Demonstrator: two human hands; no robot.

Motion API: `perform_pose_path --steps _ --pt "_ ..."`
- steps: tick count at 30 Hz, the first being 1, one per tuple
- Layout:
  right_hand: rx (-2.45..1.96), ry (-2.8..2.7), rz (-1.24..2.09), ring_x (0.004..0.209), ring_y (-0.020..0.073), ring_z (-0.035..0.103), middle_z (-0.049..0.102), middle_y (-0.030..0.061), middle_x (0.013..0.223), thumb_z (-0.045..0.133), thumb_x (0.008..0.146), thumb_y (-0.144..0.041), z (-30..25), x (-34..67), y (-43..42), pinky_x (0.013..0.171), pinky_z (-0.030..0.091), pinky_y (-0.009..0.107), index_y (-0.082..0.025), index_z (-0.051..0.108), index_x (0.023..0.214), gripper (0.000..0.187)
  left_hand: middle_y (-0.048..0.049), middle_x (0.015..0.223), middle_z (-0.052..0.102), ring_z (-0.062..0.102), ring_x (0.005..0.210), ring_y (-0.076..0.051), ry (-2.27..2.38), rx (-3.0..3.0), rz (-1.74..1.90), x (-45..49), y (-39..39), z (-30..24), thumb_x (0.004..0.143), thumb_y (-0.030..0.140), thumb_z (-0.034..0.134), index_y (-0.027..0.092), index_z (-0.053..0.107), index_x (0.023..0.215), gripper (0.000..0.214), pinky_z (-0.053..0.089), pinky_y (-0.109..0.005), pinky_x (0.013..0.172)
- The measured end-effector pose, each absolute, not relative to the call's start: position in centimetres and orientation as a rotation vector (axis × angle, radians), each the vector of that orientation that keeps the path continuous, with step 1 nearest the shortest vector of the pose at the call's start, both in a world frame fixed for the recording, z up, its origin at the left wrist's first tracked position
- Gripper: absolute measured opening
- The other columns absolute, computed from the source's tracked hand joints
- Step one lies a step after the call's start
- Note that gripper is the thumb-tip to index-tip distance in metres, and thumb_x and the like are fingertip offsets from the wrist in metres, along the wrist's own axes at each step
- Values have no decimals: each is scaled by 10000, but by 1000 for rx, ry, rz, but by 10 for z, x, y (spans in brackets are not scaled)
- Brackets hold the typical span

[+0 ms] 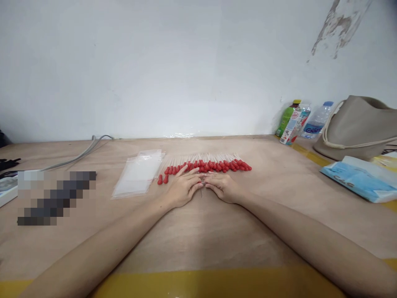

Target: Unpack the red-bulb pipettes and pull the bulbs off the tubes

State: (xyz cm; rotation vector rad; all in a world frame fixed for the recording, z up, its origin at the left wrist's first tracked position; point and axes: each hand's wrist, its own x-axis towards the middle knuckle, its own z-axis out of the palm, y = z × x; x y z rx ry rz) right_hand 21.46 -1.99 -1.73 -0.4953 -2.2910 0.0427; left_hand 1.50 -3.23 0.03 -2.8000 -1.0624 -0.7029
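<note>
My left hand (184, 188) and my right hand (223, 187) meet at the middle of the table, fingertips almost touching. Thumbs and forefingers of both are pinched together over something small. A thin, clear-looking stem pokes out below them, but what it belongs to is mostly hidden. Just beyond the fingers lies a row of droppers with red rubber bulbs (223, 166), their thin pale stems pointing toward the wall. Two separate red bulbs (160, 179) rest at the row's left end, near my left hand. Left of them is a stack of clear plastic bags (133, 178).
On the left lie a pixelated dark object (58, 198) and a grey cable (74, 159). Drink bottles (314, 124), a carton (290, 127), a grey bag (356, 124) and a blue-white packet (359, 178) stand or lie at right. Yellow tape (198, 283) crosses the front.
</note>
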Motion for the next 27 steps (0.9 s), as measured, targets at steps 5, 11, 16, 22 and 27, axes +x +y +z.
perform_pose_path --steps 5,11,16,22,27 --pt "-490 -2303 -21 988 160 600 669 78 989 431 867 -192 -19 215 -19 952 450 352 -161 626 914 203 17 1230 548 380 1244 -204 -1094 -2830 -649 15 -35 3 919 325 336 253 577 1082 300 107 -478 1089" --pt "-478 -2315 -69 1032 166 578 665 85 998 425 869 -199 -21 217 -19 963 440 372 -163 616 940 208 14 1237 542 390 1237 -212 -1103 -2807 -613 13 -37 6 917 332 339 268 584 1071 297 80 -507 1076" --pt "-482 -2321 -49 1056 161 563 658 78 1019 416 873 -204 -21 218 -19 966 439 373 -177 616 945 214 7 1252 528 389 1237 -221 -1104 -2812 -594 11 -37 6 919 336 325 262 590 1056 306 88 -514 1071" --pt "-469 -2310 -72 1060 160 559 657 69 1020 420 869 -191 -23 219 -19 976 428 386 -187 611 971 216 5 1248 532 373 1249 -213 -1121 -2840 -581 11 -40 10 918 337 331 262 582 1075 306 114 -504 1069" --pt "-447 -2294 -92 1052 156 564 657 69 1020 424 866 -175 -25 220 -18 973 430 388 -182 603 993 219 5 1248 531 366 1254 -214 -1122 -2853 -583 10 -41 10 917 334 334 259 583 1069 301 121 -508 1068"
